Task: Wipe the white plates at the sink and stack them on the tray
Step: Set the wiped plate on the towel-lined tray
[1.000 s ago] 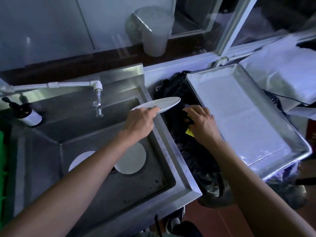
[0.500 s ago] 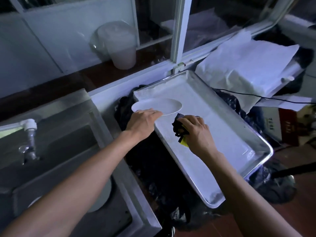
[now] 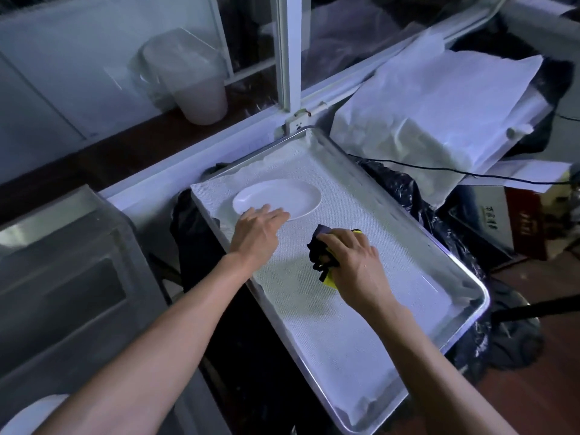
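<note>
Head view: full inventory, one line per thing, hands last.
round white plate: 1, white, flat on the tray's far left
rectangular metal tray: 1, silver with white liner, right of the sink
steel sink: 1, grey, left edge
second white plate: 1, white, bottom left, partly seen
dark cloth with yellow patch: 1, black and yellow, in the right hand
translucent plastic bucket: 1, whitish, behind the window glass
white paper sheets: a pile, white, beyond the tray
left hand: fingers straight, touching the plate's near rim
right hand: grips the cloth over the tray

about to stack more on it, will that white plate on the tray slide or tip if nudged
The white plate looks rigid and shallow, so it is unlikely to tip. It lies flat on the tray's textured liner, which probably resists sliding. It looks glossy, so it may be slippery to grip.
</note>
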Action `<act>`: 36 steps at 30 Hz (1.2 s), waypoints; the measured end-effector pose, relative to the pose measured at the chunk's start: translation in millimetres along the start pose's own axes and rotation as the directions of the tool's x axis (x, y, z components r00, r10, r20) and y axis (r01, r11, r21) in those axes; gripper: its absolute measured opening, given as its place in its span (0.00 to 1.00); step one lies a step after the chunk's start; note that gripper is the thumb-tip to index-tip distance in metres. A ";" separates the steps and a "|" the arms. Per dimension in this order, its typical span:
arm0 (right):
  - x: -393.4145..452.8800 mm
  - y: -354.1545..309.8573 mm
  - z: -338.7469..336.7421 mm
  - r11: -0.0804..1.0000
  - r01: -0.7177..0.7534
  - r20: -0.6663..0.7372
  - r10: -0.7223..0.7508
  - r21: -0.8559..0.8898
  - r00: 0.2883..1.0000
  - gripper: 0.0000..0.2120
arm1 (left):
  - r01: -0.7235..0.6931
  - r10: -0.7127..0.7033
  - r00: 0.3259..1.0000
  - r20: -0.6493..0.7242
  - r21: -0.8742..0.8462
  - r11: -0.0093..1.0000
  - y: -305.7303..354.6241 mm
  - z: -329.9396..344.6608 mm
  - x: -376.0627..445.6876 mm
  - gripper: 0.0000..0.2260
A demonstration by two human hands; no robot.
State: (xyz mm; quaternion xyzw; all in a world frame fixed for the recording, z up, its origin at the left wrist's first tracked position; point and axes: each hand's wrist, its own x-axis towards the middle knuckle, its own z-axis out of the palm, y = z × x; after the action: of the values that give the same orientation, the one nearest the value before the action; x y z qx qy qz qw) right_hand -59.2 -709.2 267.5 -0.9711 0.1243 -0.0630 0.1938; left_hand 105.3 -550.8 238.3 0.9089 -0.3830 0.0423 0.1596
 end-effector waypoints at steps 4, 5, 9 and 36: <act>7.2 11.5 4.2 1.000 -0.013 0.024 0.013 0.014 1.000 0.28 | 0.006 -0.008 0.997 0.078 0.026 1.000 3.0 14.7 18.0 0.26; 9.1 13.9 5.1 0.999 -0.018 0.026 0.017 0.026 1.000 0.28 | -0.002 -0.001 0.995 0.102 0.033 0.999 3.2 18.2 21.7 0.26; 14.2 19.0 7.7 0.999 -0.038 0.052 0.037 0.015 0.998 0.28 | -0.078 0.045 0.970 0.239 0.132 0.988 3.4 32.1 28.4 0.25; 5.0 -86.7 6.5 0.992 0.028 0.009 -0.030 0.121 1.000 0.30 | 0.081 -0.082 0.994 0.066 0.017 0.997 -33.9 -53.6 -116.0 0.12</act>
State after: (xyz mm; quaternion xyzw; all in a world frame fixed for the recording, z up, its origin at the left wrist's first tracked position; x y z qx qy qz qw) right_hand -34.5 -630.7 295.9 -0.9597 0.1051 -0.0677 0.2518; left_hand 50.3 -432.1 257.2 0.9258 -0.3504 0.0083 0.1416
